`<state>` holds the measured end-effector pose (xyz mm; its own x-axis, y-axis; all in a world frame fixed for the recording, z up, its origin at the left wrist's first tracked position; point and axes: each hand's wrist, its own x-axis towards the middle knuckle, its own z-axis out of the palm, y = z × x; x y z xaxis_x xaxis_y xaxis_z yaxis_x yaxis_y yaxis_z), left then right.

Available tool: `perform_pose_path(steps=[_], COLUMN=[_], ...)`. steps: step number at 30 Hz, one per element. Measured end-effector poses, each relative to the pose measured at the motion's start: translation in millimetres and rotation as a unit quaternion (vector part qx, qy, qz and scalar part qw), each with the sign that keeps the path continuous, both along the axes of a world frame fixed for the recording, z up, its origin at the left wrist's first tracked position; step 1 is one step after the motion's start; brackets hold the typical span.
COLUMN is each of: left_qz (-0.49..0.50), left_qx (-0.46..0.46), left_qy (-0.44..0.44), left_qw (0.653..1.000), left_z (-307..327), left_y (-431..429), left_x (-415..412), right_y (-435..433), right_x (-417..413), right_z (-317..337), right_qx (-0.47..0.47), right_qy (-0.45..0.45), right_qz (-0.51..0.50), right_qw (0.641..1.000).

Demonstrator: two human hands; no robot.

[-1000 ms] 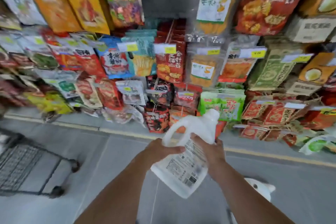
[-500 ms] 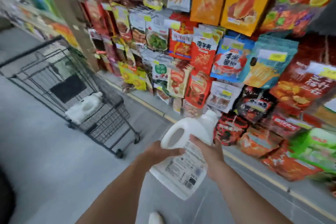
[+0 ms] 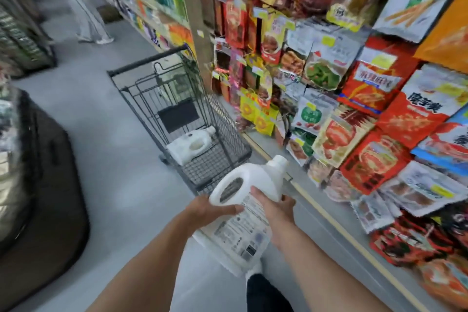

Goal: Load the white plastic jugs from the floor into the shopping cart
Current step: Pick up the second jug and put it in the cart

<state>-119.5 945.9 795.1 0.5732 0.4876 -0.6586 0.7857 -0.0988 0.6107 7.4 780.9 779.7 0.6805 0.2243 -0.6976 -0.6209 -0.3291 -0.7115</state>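
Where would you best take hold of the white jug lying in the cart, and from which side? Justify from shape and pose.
Probably by its moulded handle, coming from above. The jug lies on its side with the handle loop facing up, and the cart's wire walls close off the sides, leaving only the open top.

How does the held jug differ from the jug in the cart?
The held jug is in the air, gripped by the left hand and right hand; the cart jug lies loose in the cart. The held jug tilts cap-up, printed label showing; the cart jug lies on its side. Both are white with handles and caps.
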Motion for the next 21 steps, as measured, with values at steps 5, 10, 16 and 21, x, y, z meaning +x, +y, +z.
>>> perform_pose_path(steps=[5,10,16,21], left_qz=[0.032,0.028,0.042,0.057], left_qx=[0.013,0.0,0.013,-0.003], left_qy=[0.011,0.025,0.064,0.083], left_qw=[0.999,0.999,0.997,0.995], left_z=[-3,-8,-13,-26], left_y=[70,145,231,300], left_x=[4,32,71,96], right_y=[80,160,250,312], right_x=[13,44,83,107], right_z=[-5,-13,-22,-29], right_qx=[-0.011,-0.014,-0.017,-0.034], right_qy=[0.005,0.011,0.021,0.028], right_qz=[0.038,0.051,0.047,0.046], right_qw=[0.999,0.999,0.998,0.998])
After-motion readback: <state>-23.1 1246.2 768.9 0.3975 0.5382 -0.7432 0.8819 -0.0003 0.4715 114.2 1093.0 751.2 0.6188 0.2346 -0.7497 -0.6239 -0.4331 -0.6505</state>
